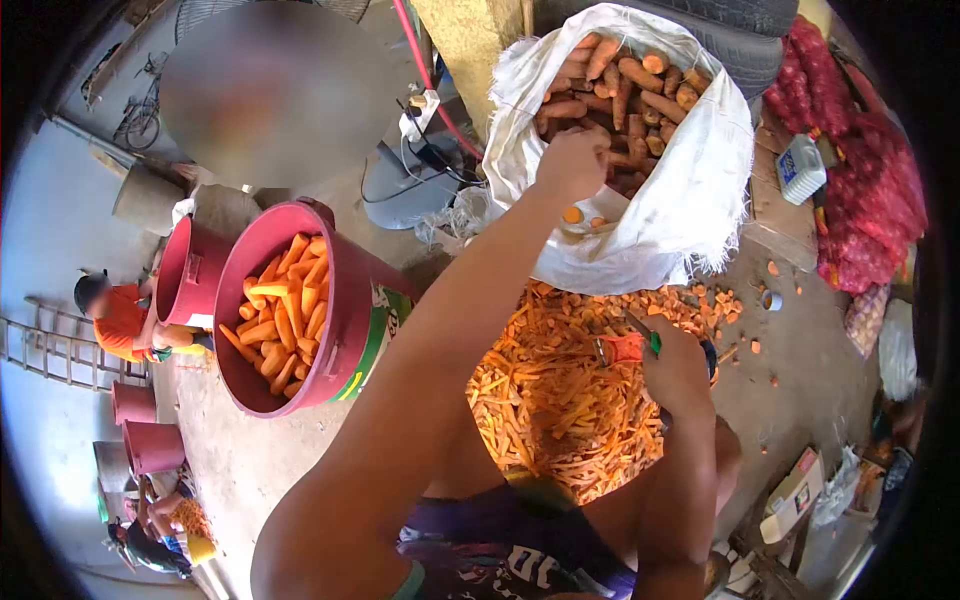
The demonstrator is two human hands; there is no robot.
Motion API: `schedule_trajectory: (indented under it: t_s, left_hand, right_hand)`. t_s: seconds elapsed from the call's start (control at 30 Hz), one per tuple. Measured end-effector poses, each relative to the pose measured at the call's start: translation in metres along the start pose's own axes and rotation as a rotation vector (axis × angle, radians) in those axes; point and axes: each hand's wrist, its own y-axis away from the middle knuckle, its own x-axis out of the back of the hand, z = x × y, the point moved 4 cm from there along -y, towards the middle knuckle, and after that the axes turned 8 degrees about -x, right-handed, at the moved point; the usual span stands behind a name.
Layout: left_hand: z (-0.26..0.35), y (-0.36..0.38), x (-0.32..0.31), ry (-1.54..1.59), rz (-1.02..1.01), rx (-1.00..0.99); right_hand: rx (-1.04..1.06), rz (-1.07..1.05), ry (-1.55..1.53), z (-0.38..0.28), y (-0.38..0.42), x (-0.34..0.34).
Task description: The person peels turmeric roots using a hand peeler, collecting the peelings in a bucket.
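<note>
My left hand [575, 165] reaches over the near rim of a white woven sack [700, 190] and is among the unpeeled carrots [630, 90] inside. Its fingers are curled, and whatever they may hold is hidden. In my right hand [680, 380] is a peeler [622, 348] with an orange-red part and a bit of green by the fingers; much of it is covered by the hand. Below that hand spreads a heap of orange carrot peelings [560, 400], with cut carrot ends [690, 300] along its far side. Left of my left forearm stands a pink tub [350, 270] of peeled carrots [285, 310].
Red net bags [870, 190] of produce and a white plastic container [801, 168] lie at the right. Tyres [720, 40] are behind the sack. A person in orange [120, 320] and another person [150, 545] sit at the left near more pink tubs [155, 447].
</note>
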Motion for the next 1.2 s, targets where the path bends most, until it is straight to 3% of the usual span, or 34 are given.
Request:
schedule_trajectory:
  t_s: [0.03,0.07,0.13,0.27,0.4,0.5,0.57,0.6,0.63,0.67,0.7,0.77,0.8,0.87,0.9,0.97,1.1,1.2]
  left_hand:
    - [-0.003,-0.011,-0.013,-0.255,-0.054,-0.004]
    - [-0.007,-0.017,-0.026,-0.253,-0.055,0.001]
    - [-0.039,-0.022,-0.056,-0.565,-0.23,0.259]
    - [-0.068,-0.029,-0.082,-0.566,-0.229,0.244]
    - [-0.09,-0.034,-0.067,-0.437,-0.24,0.254]
    - [-0.081,-0.024,-0.023,-0.269,-0.045,0.11]
    - [-0.05,-0.006,0.025,-0.049,0.164,0.093]
    - [-0.051,0.0,0.045,0.111,0.194,0.128]
    - [-0.014,0.019,0.086,0.251,0.232,0.129]
    - [-0.027,0.026,0.103,0.382,0.257,0.152]
    - [-0.035,0.041,0.121,0.725,0.364,0.015]
    - [-0.022,0.082,0.153,1.122,0.516,0.165]
    - [-0.002,0.101,0.158,1.119,0.519,0.167]
    - [0.04,0.149,0.14,1.506,0.448,0.469]
    - [0.045,0.176,0.128,1.518,0.433,0.476]
    - [0.043,0.225,0.089,1.338,0.129,0.537]
    - [0.061,0.281,0.046,1.083,-0.062,0.56]
    - [0.079,0.296,0.044,0.598,-0.124,0.486]
  right_hand:
    - [-0.002,0.03,-0.039,0.0,-0.005,0.002]
    - [0.04,0.059,-0.048,0.007,-0.012,0.0]
    - [0.025,0.046,-0.054,0.011,-0.02,0.005]
    - [0.029,0.036,-0.016,0.014,-0.029,0.009]
    - [-0.003,0.017,-0.013,0.018,-0.028,0.011]
    - [-0.004,0.02,-0.005,0.014,-0.02,0.011]
    - [0.013,0.023,-0.019,0.014,-0.015,0.009]
    - [0.023,0.03,-0.019,0.011,-0.012,0.008]
    - [0.017,0.024,-0.003,0.009,-0.008,0.006]
    - [0.012,0.018,0.009,0.007,-0.005,0.003]
    - [0.013,0.019,0.0,0.005,-0.001,-0.002]
    - [0.129,0.038,-0.063,0.001,0.006,-0.015]
    - [0.174,0.061,-0.06,-0.002,0.01,-0.022]
    - [0.18,0.045,-0.044,-0.016,0.018,-0.029]
    - [0.173,0.041,-0.032,-0.019,0.022,-0.032]
    - [0.237,0.052,-0.122,-0.016,0.026,-0.043]
    - [0.204,0.06,-0.119,-0.017,0.041,-0.054]
    - [0.155,0.073,-0.188,-0.018,0.055,-0.054]
